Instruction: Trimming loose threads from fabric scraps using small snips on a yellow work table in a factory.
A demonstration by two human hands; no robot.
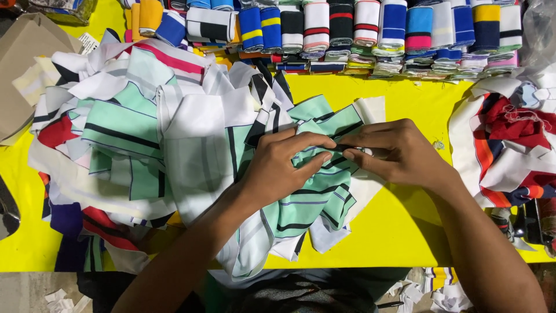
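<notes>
A mint-green fabric strip with black and white stripes (315,200) lies bunched on the yellow table (394,226) in front of me. My left hand (278,168) pinches a fold of it from the left, thumb and forefinger closed on the cloth. My right hand (391,152) meets it from the right, fingertips gripping the same fold at the middle. Both hands touch each other over the strip. The strip's lower end hangs over the table's front edge.
A big heap of striped fabric pieces (133,133) fills the left half. Rolled striped bands (359,29) line the back edge. A red, white and navy fabric pile (509,145) sits at the right. A brown cardboard piece (23,64) lies far left.
</notes>
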